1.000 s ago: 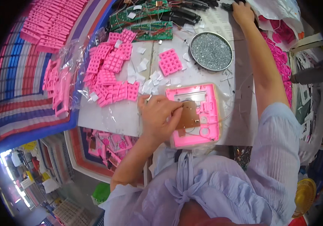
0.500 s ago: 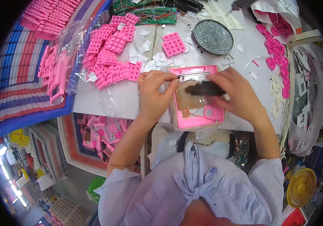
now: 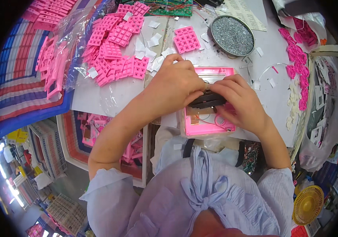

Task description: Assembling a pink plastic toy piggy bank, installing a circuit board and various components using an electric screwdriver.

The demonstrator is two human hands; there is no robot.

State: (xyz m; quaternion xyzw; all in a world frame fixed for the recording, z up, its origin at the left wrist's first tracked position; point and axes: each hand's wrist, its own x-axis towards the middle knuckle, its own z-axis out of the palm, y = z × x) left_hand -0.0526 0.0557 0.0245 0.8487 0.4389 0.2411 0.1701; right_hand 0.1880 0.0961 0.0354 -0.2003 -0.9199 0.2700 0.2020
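A shallow pink plastic housing [image 3: 207, 130] lies on the work surface in front of me. It has a brown board, a round pink ring and thin wires inside. Over its middle is a long black plastic part [image 3: 206, 102], gripped from the right by my right hand [image 3: 238, 98]. My left hand [image 3: 180, 85] comes in from the left with its fingers pinched together at the upper edge of the black part. What lies between those left fingertips is hidden. A silvery strip shows at the housing's far end, partly behind my fingers.
Beyond the housing stand a round tin of small screws [image 3: 232, 35] and a pink keypad [image 3: 186, 39]. A heap of pink keypads [image 3: 115, 43] and white paper bits lie left; green circuit boards [image 3: 169, 8] lie behind. Pink coils [image 3: 297, 59] line the right side. A crate of pink parts [image 3: 98, 130] sits lower left.
My left hand has moved right, over the housing, to meet the right hand. The black part has come down slightly and left in my right hand. The whole view has shifted a little.
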